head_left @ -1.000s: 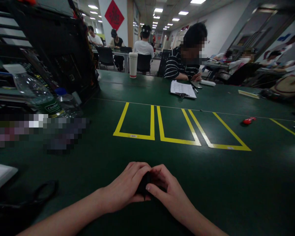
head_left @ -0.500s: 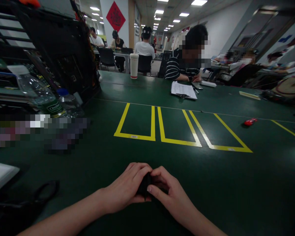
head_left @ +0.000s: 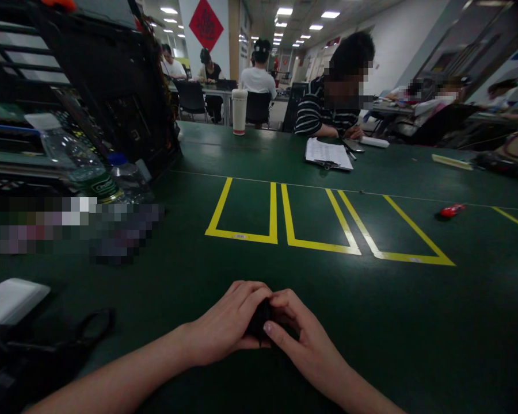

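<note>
My left hand (head_left: 227, 322) and my right hand (head_left: 304, 339) meet near the front edge of the dark green table (head_left: 414, 322). Both are closed around a small black object (head_left: 259, 319) held between them; its shape is mostly hidden by my fingers. My right thumb lies across its front. Both forearms rest low over the table.
Three yellow tape rectangles (head_left: 285, 221) lie ahead. Water bottles (head_left: 84, 167) and a black rack (head_left: 112, 86) stand at left, a white box (head_left: 8, 299) and black strap (head_left: 82, 333) near left. A person in stripes (head_left: 328, 109), clipboard (head_left: 328, 154), white cup (head_left: 239, 111) and red item (head_left: 451, 210) are farther off.
My hands stay clasped on the black object. The view has shifted slightly, so the table markings sit a little more to the right.
</note>
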A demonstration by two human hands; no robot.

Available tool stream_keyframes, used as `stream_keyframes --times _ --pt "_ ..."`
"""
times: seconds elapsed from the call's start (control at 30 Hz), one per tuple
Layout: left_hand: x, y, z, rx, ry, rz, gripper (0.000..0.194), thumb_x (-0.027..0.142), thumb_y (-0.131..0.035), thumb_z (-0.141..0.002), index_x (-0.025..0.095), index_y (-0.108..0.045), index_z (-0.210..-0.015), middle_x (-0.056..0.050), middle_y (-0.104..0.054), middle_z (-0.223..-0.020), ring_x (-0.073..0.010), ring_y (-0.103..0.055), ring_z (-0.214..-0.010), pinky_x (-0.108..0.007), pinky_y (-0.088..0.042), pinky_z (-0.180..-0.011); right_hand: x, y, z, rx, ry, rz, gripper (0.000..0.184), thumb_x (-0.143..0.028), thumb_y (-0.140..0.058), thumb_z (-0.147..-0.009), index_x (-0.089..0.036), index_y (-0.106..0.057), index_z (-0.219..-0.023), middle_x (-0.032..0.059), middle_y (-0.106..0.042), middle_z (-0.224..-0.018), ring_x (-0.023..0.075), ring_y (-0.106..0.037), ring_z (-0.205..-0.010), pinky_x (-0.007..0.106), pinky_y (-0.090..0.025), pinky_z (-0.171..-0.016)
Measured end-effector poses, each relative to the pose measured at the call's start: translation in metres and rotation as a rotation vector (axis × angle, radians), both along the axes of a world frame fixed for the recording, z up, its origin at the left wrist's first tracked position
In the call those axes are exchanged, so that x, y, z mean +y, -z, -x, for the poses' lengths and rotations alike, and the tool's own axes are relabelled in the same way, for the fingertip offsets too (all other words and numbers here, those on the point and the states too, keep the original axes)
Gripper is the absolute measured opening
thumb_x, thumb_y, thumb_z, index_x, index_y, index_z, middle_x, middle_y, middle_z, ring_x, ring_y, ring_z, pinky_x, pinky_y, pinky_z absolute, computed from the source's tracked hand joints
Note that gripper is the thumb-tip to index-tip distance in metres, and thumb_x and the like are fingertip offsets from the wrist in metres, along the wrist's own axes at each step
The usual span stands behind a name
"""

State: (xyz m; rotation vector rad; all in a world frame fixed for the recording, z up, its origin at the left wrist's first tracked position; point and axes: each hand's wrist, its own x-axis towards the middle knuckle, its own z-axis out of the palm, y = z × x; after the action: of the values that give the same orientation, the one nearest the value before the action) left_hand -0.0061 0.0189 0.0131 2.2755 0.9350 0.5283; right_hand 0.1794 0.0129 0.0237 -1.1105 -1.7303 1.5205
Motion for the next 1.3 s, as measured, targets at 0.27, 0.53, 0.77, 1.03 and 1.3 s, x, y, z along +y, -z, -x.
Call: stream_keyframes --times 0.27,0.53,0.77,1.03,1.3 --pt "0.001 -0.003 0.0 0.016 0.0 0.004 0.065 0.026 -0.067 -0.074 0.023 -0.027 -0.125 -0.008 -0.041 -0.122 -0.0233 -0.039 -0.11 -0.039 -0.035 -0.094 0.002 -0.002 0.0 -0.014 0.004 0.065 0.019 -0.015 -0.057 -0.077 -0.021 -0.048 -0.093 0.0005 -0.055 -0.091 0.0159 -0.057 -0.088 0.031 -0.047 -0.078" --pt "0.002 0.001 0.002 -0.014 0.005 0.001 0.067 0.026 -0.067 -0.074 0.024 -0.025 -0.127 -0.008 -0.041 -0.123 -0.0245 -0.039 -0.111 -0.041 -0.035 -0.094 0.0 0.004 -0.001 -0.039 0.002 -0.052 0.013 -0.017 -0.055 -0.079 -0.02 -0.052 -0.091 0.0029 -0.051 -0.097 0.0166 -0.055 -0.091 0.033 -0.048 -0.081" --pt "0.001 0.001 0.001 -0.013 -0.019 0.037 0.064 0.028 -0.066 -0.074 0.026 -0.028 -0.126 -0.008 -0.042 -0.123 -0.0255 -0.041 -0.111 -0.042 -0.038 -0.092 0.001 -0.004 0.002 -0.026 0.051 0.083 0.021 -0.018 -0.057 -0.078 -0.02 -0.049 -0.097 0.0028 -0.057 -0.095 0.017 -0.058 -0.09 0.034 -0.049 -0.083" --pt "0.0 0.001 0.001 0.006 0.002 -0.02 0.067 0.027 -0.067 -0.075 0.023 -0.025 -0.127 -0.009 -0.04 -0.124 -0.0246 -0.039 -0.112 -0.041 -0.035 -0.095 -0.001 0.001 -0.002 -0.102 0.024 -0.076 0.02 -0.016 -0.062 -0.074 -0.021 -0.056 -0.092 0.0024 -0.054 -0.097 0.0173 -0.056 -0.091 0.032 -0.048 -0.083" --pt "0.001 -0.001 0.0 0.006 -0.007 0.007 0.067 0.027 -0.067 -0.074 0.024 -0.025 -0.127 -0.008 -0.04 -0.124 -0.0244 -0.039 -0.112 -0.041 -0.036 -0.094 0.0 -0.006 0.001 -0.068 0.044 0.03 0.016 -0.017 -0.059 -0.076 -0.02 -0.053 -0.09 0.0021 -0.057 -0.091 0.0172 -0.059 -0.086 0.033 -0.05 -0.079"
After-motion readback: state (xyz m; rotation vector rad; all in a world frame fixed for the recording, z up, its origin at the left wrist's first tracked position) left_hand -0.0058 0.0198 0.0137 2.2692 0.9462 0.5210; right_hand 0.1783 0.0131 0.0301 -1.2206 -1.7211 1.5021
